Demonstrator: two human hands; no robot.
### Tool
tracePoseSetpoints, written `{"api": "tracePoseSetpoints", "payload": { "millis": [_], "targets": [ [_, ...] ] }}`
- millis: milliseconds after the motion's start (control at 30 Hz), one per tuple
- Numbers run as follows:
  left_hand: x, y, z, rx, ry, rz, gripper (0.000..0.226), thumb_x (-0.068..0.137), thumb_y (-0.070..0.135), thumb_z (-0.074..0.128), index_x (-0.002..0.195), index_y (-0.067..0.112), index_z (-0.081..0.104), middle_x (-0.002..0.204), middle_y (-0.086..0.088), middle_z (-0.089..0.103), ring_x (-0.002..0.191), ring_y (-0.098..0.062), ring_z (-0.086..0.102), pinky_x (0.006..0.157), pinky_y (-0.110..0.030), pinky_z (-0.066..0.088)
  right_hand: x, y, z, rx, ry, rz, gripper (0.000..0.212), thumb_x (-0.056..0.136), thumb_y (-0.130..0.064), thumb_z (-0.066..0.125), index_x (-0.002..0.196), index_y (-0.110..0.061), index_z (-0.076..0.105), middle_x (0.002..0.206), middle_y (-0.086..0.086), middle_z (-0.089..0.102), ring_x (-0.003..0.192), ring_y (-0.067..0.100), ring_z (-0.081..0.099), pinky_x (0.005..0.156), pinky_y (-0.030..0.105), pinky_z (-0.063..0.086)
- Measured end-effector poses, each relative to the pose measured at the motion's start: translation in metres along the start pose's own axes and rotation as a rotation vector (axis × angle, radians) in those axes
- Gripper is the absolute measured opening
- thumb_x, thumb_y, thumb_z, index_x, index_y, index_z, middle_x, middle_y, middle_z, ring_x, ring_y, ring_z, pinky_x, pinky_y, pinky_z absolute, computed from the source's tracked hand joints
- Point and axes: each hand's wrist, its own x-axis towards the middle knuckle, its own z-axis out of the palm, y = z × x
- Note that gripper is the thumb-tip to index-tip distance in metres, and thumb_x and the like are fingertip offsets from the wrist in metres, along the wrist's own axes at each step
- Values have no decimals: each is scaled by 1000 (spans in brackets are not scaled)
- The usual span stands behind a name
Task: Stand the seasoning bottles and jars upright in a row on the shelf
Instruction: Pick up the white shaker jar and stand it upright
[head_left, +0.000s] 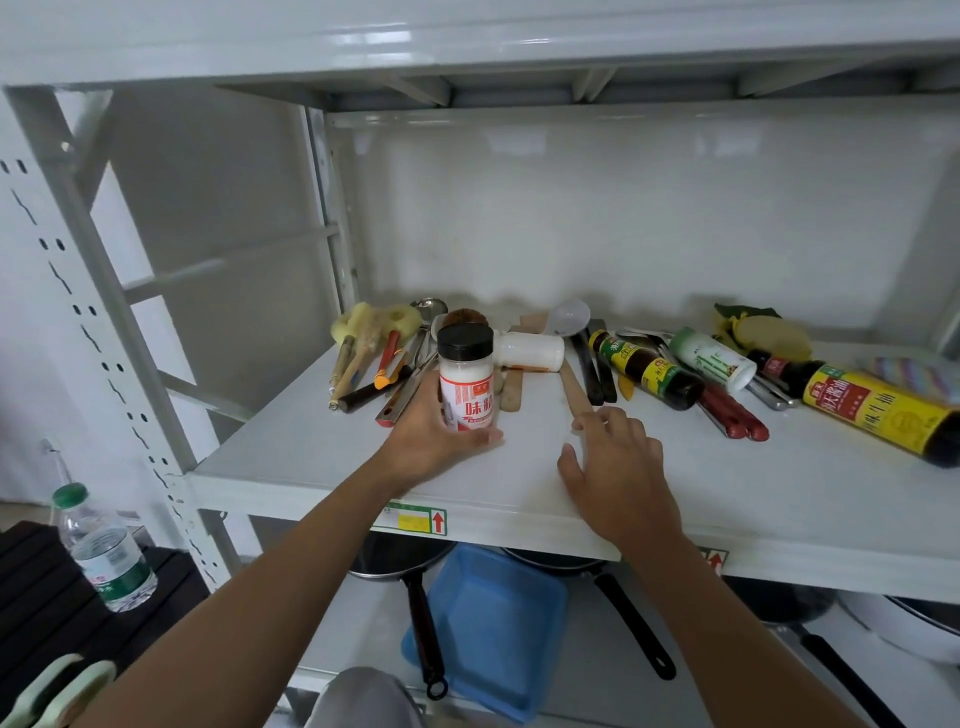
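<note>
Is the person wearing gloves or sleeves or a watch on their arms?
No. The left hand and right hand are bare, with no gloves, rings or watch showing. Both forearms are uncovered too; no sleeve comes into view.

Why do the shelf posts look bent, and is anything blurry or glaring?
Head view: the wide-angle lens bows the shelf edges and posts near the frame's borders; glare streaks the glossy beam overhead; the jar in the left hand reads sharp, while the far utensils look softer; shadows are faint and diffuse.
</note>
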Motion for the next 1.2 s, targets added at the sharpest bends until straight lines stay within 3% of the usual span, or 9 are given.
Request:
{"api": "tracePoseSetpoints", "payload": {
  "millis": [67, 200, 367, 500, 633, 700, 767, 900, 1200],
  "targets": [
    [0, -2, 3, 5, 59, -1, 75, 80, 25, 93, 136, 32, 43, 109, 25, 58, 94, 13, 61, 65, -2, 47, 0, 0, 0, 1, 4, -2, 40, 97, -42, 43, 128, -22, 59, 128, 1, 55, 113, 21, 51, 93, 41, 40],
    [3, -5, 0, 31, 129, -18, 90, 78, 37, 93, 150, 26, 41, 122, 15, 58, 115, -9, 57, 86, -21, 46, -1, 1, 0, 6, 20, -11, 39, 97, -41, 44, 126, -21, 60, 125, 2, 56, 112, 23, 51, 92, 42, 42],
    [3, -5, 0, 51, 182, -10, 82, 73, 41, 96, 139, 33, 46, 113, 22, 60, 110, -1, 60, 83, -20, 47, -2, 1, 1, -1, 26, -3, 39, 97, -42, 43, 126, -21, 60, 123, 2, 57, 109, 22, 52, 90, 42, 43],
    [1, -2, 0, 54, 142, -4, 88, 77, 40, 93, 148, 31, 43, 122, 18, 59, 111, -6, 60, 90, -23, 48, -2, 2, 1, -9, 33, -10, 39, 97, -42, 42, 123, -19, 61, 121, 3, 57, 108, 23, 52, 88, 43, 43],
    [-3, 3, 3, 68, 52, 47, 89, 72, 31, 99, 139, 42, 42, 118, 27, 59, 102, 12, 61, 69, 0, 48, -2, 2, 1, -11, 28, -12, 39, 97, -42, 42, 123, -19, 61, 120, 3, 57, 108, 23, 52, 89, 43, 42],
    [-2, 1, 4, 72, 49, 57, 87, 72, 27, 98, 136, 40, 42, 116, 26, 59, 97, 18, 62, 67, 3, 46, -2, 3, 2, -9, 29, -11, 39, 97, -42, 42, 122, -19, 61, 120, 3, 58, 109, 23, 52, 89, 43, 43],
    [-1, 0, 3, 85, 73, 35, 84, 76, 29, 96, 142, 33, 43, 115, 24, 59, 98, 7, 64, 70, -4, 48, -2, 3, 2, -10, 29, -11, 40, 97, -43, 41, 122, -19, 62, 120, 3, 58, 108, 24, 52, 89, 43, 43],
    [3, -5, 0, 88, 80, 9, 93, 77, 36, 95, 153, 26, 41, 135, 11, 59, 119, -13, 59, 96, -31, 52, -2, 3, 2, -15, 37, -9, 40, 97, -43, 41, 121, -19, 63, 119, 3, 59, 108, 24, 52, 88, 43, 44],
    [6, -10, -4, 62, 18, -7, 91, 77, 34, 94, 153, 28, 43, 149, 4, 59, 133, -18, 57, 102, -33, 48, -2, 4, 3, -9, 45, -10, 38, 98, -42, 43, 121, -19, 63, 117, 3, 59, 107, 24, 52, 88, 43, 44]
  ]
}}
